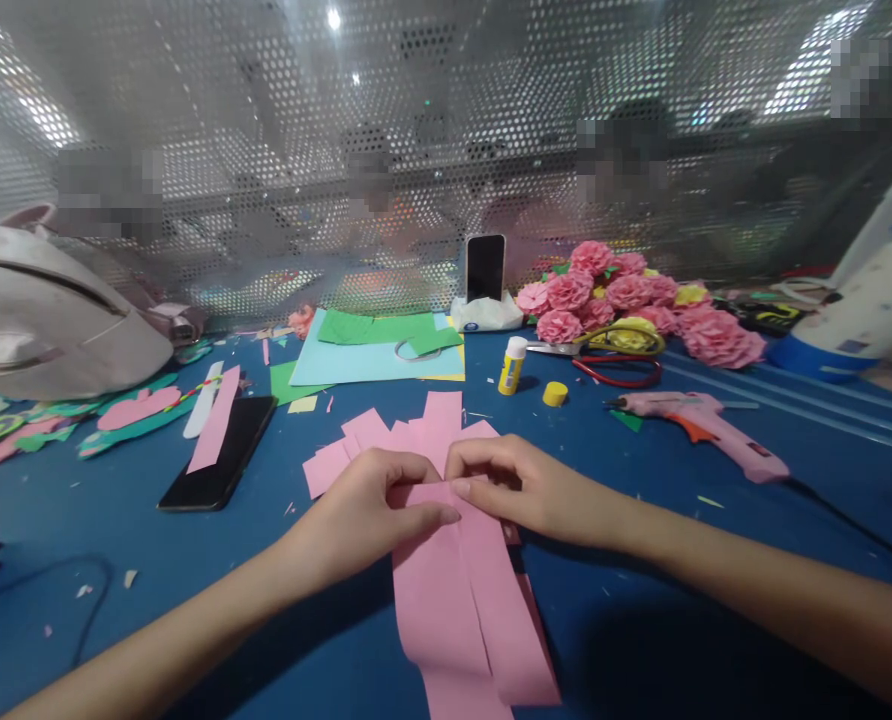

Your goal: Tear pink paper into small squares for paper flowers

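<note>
Several pink paper strips hang down in front of me, curled and overlapping. My left hand pinches their upper edge, thumb in front and fingers behind. Close beside it, my right hand grips the same edge between thumb and fingertips, the two thumbs almost meeting. Behind the hands, more pink paper pieces fan out over the blue table. A glue stick stands upright without its cap just beyond the right hand, and its yellow cap sits to the right of it.
A pink glue gun with a black cord lies at right. Scissors and pink paper flowers are behind. At left lie a black phone and a white bag. Blue and green sheets lie at the back before a perforated panel.
</note>
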Demonstrator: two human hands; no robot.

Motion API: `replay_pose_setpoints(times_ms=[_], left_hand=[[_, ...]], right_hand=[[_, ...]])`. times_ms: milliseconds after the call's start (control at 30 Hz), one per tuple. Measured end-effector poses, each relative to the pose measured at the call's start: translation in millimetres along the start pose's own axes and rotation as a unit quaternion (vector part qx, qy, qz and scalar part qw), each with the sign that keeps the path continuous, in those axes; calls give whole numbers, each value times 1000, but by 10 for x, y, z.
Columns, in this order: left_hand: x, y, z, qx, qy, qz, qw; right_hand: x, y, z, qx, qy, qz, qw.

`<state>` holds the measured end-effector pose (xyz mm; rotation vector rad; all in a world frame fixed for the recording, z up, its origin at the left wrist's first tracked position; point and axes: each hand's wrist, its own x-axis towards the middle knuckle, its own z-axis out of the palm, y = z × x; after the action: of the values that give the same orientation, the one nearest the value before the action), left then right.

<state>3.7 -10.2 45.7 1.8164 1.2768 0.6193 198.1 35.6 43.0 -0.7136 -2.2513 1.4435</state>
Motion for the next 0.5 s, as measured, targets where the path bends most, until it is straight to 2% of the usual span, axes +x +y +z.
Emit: replay_pose_setpoints(times_ms=[100,233,500], left_hand=[[-28,43,-1,16,-1,8,1000],[-69,87,2,36,11,53,998],[-117,118,23,72,38,146,986]], right_hand=[[-9,-47,-11,-35,-4,-16,999],[-10,-85,-8,-51,7,-37,998],[-29,-153,41,2,33,-35,999]])
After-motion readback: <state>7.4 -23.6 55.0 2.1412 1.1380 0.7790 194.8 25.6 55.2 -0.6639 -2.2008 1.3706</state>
